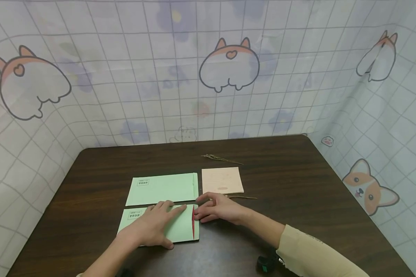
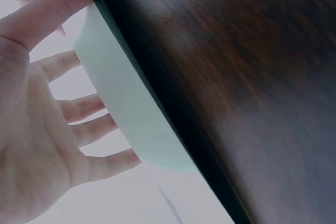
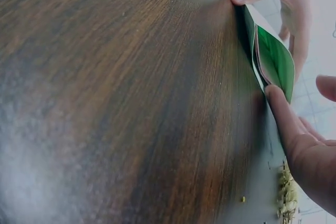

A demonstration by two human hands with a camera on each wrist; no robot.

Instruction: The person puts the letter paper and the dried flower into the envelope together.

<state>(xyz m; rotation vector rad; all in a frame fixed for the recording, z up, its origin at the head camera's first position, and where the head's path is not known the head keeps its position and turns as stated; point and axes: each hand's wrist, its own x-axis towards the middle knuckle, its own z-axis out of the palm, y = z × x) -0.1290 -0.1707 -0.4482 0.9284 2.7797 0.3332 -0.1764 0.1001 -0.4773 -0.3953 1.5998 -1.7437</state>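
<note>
Left hand [image 1: 156, 225] splayed on the envelope [image 1: 183, 229], right hand [image 1: 223, 208] loose at its mouth [image 3: 279, 64], neither gripping: apparently opening it, likely needing gentle widening.

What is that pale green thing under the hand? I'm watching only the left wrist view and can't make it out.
Observer: A green envelope; the head view shows a small printed box near its left end.
Visitor: Is its other end closed?
Observer: No, the right wrist view shows the end beside the right hand gaping open.
Visitor: Is there another one like it?
Observer: Yes, the head view shows a second green envelope lying just beyond the first.
</note>
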